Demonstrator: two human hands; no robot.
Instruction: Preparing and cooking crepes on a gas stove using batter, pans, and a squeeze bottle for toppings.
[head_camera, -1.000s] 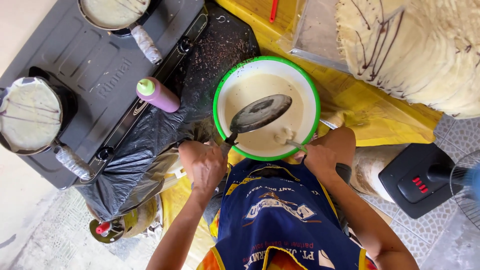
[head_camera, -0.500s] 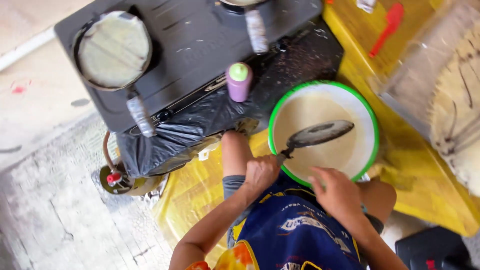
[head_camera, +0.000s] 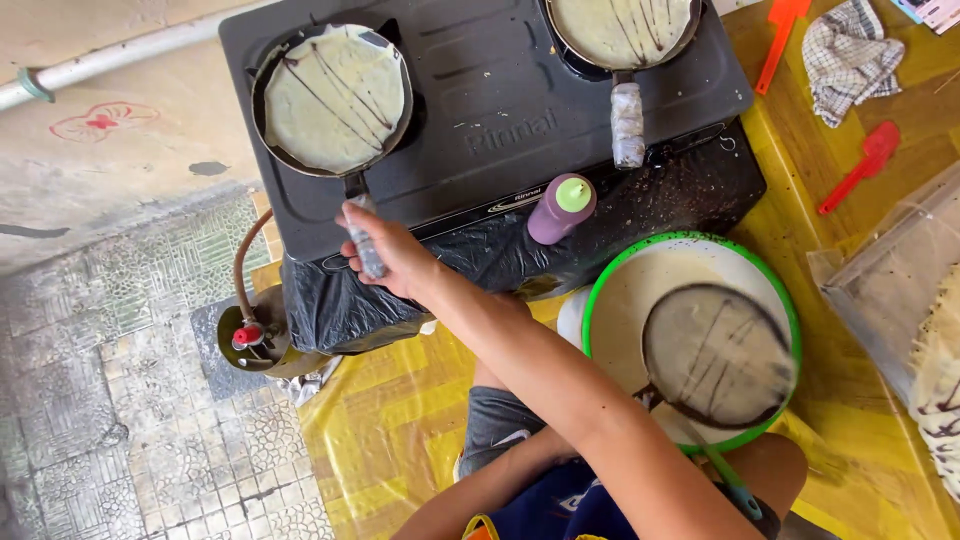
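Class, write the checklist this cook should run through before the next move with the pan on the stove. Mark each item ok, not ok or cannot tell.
1. Grip: the right hand is closed around the wrapped handle of the left pan: ok.
2. The crepe lies flat inside that pan's rim, with dark drizzle lines across it: ok.
3. The second pan sits on the stove with its handle free: ok.
4. The dark pan is over the batter bowl, but what holds it is hidden behind the arm: cannot tell.
5. The purple squeeze bottle is upright and apart from the hand: ok.
6. Flame under the left pan: cannot tell.
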